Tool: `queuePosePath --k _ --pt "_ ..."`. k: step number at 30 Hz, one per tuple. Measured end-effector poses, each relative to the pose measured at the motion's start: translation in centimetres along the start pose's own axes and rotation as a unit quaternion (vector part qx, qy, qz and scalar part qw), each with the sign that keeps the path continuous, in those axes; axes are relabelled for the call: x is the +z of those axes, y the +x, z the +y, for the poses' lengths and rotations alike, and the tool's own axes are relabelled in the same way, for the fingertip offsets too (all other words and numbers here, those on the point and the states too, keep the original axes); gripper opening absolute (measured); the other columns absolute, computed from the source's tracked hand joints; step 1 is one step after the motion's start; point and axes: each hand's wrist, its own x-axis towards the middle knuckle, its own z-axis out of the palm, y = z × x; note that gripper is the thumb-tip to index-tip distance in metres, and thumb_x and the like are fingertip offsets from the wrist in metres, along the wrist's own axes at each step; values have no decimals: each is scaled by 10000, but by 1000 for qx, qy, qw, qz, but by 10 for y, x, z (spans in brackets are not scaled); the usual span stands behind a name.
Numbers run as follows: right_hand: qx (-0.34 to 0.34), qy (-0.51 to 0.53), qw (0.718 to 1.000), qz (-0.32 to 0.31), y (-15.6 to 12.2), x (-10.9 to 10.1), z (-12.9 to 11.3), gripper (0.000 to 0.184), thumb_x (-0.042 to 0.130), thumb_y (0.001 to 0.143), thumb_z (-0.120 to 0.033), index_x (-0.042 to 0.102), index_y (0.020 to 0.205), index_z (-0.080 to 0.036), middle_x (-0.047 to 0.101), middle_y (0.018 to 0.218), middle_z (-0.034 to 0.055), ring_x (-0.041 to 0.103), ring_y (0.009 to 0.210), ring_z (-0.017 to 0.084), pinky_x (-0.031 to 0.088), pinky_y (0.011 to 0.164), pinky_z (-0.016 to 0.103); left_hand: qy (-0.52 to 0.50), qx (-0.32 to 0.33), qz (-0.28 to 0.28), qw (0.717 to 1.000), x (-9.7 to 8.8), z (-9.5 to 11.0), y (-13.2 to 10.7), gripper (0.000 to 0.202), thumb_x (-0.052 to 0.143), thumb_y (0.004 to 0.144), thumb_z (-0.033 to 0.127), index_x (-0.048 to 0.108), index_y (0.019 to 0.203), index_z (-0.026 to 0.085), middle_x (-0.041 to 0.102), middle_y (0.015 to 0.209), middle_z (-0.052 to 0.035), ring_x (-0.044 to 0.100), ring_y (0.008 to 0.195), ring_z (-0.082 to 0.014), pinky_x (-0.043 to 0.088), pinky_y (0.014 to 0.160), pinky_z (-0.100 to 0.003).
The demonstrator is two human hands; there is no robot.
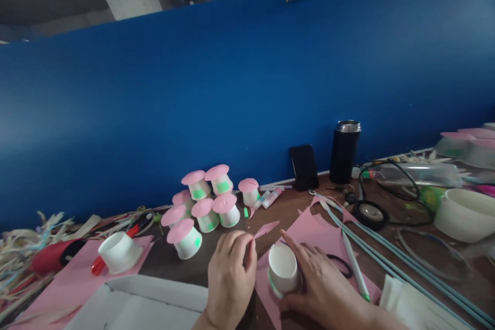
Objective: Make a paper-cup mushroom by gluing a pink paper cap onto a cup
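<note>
My right hand (319, 281) curls around a small white paper cup (283, 263), thumb at its near side and index finger along its far side. The cup stands open end up over pink paper, with a green mark low on its side. Just left of it, my left hand (232, 273) is closed, thumb and fingers pressed together; what they pinch, if anything, is hidden. A pointed pink paper scrap (266, 229) lies by its fingertips, and I cannot tell whether they touch. Beyond, several white cups with pink paper discs (207, 216) on top stand grouped, some stacked.
Left are another white cup (119, 252), a white box lid (147, 304) and a tangle of strips (34, 252). Right are a green-tipped white pen (356, 268), pale blue cords (402, 263), a black flask (345, 152), a phone (304, 167) and a clear bottle (421, 174). A blue partition (232, 87) stands behind.
</note>
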Motion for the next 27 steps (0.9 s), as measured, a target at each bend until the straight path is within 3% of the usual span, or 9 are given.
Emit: queuePosePath --k 10,17,21,27 --pt "20 35 999 36 -8 -11 10 1084 835 577 -422 277 1474 -181 566 1291 152 514 1198 342 381 1021 469 -8 82 15 997 -5 9 -5 198 599 852 54 616 1000 184 681 922 -40 601 819 -176 491 778 -325" --pt "-59 56 993 84 -14 -12 12 1264 807 605 -261 -74 1510 -243 364 1464 168 410 1328 316 380 1073 460 19 149 7 989 -11 12 -8 194 591 848 67 626 1002 179 714 950 -34 610 835 -186 474 808 -342" --pt "-82 28 992 87 -14 -8 14 1219 765 635 -213 -87 1501 -308 293 1514 150 336 1381 328 376 1067 488 10 160 -3 987 -12 9 -11 197 574 861 71 626 1014 182 713 959 -34 615 844 -179 471 832 -333" --pt "-75 52 994 66 -13 -12 12 1193 790 657 -315 -50 1502 -334 311 1474 143 448 1301 298 425 1007 462 -23 190 -30 981 -13 7 -13 256 586 819 27 620 1036 157 703 975 -45 603 872 -173 467 841 -324"
